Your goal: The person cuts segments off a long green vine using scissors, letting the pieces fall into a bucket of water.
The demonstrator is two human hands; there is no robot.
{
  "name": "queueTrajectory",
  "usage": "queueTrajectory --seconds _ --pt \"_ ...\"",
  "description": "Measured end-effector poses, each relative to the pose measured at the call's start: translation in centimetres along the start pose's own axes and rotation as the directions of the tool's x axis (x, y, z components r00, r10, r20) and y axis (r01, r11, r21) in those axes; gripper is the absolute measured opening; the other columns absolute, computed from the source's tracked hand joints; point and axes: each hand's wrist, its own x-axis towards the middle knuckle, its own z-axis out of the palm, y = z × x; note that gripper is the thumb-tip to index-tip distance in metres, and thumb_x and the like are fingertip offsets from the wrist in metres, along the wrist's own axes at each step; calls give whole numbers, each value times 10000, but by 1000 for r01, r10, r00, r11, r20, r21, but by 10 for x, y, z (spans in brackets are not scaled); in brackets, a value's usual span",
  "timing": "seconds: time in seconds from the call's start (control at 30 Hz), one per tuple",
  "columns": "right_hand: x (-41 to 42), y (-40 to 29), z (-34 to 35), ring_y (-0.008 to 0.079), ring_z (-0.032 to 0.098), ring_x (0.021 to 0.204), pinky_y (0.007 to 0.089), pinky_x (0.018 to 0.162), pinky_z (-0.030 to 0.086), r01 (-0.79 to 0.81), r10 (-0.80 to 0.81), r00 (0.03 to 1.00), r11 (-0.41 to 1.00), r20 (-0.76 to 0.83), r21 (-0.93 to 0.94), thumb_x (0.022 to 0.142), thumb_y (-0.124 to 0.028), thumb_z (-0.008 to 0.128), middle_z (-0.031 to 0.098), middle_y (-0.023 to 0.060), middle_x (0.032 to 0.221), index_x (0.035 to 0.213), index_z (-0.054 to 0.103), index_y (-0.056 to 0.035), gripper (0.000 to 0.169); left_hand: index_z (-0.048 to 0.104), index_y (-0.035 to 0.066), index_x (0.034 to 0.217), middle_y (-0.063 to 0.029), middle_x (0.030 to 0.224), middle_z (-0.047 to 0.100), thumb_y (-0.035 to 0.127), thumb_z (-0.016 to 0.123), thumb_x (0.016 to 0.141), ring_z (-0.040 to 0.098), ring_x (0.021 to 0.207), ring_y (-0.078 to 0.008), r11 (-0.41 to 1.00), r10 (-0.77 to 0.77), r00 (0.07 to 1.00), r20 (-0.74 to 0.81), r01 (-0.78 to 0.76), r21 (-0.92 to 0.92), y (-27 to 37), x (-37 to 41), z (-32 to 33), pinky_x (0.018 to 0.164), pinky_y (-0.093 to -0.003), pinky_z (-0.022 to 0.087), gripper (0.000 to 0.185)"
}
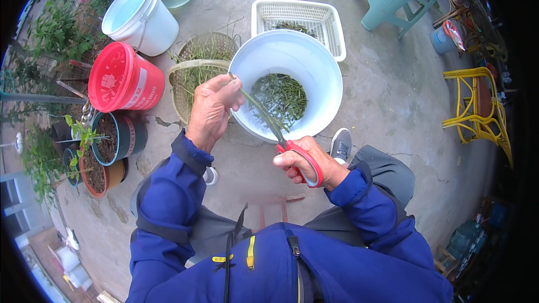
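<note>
Between thumb and fingers, my left hand pinches one end of a long green plant stem. The stem slants down to the right over a white plastic bucket. My right hand grips a pair of red-handled scissors by the loops. Their dark blades lie along or beside the stem's lower end; I cannot tell whether they are parted. Short cut green pieces cover part of the bucket's bottom. Left of the bucket, a woven basket with an arched handle holds thin stems and grass-like greenery.
Behind the bucket sits a white plastic mesh basket with some cut greens. A red bucket, a white pail and potted plants line the left. A teal stool and a yellow-framed chair stand right.
</note>
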Motion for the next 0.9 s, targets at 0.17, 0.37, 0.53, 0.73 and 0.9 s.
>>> queueTrajectory --seconds 0.17,0.37,0.53,0.73,0.9 --pt "6 6 -2 88 462 511 251 451 400 14 -14 1000 999 -6 -52 847 -281 718 484 7 623 815 533 -43 303 644 11 960 -45 849 653 101 648 928 620 657 -117 999 -38 999 7 38 30 0 -1 4 544 -209 476 96" --pt "11 7 -9 84 456 529 250 461 396 -11 11 1000 999 11 -35 828 -283 730 472 -7 644 897 522 -47 322 639 23 923 -33 825 639 95 653 921 611 647 -105 996 -88 996 31 88 -8 -4 -4 8 520 -202 470 73" --pt "7 4 -7 84 447 500 244 436 376 -12 12 1000 1000 23 -1 843 -252 714 465 -2 614 824 528 -43 280 640 27 929 -34 847 638 95 650 922 608 649 -104 997 -82 996 38 82 -4 -5 -3 8 537 -203 467 69" --pt "4 0 -2 86 437 467 240 415 362 -19 19 1000 1000 5 -20 852 -224 705 461 8 586 755 531 -39 272 640 29 932 -35 859 637 96 649 924 608 653 -106 997 -75 996 50 75 -9 -5 -3 8 549 -207 466 69" --pt "2 -3 1 92 461 481 244 423 381 -31 31 999 999 -18 -15 846 -220 710 477 15 597 765 540 -34 265 641 29 931 -32 855 638 100 651 923 609 651 -107 998 -68 997 44 68 -5 -4 -2 9 549 -209 469 72"
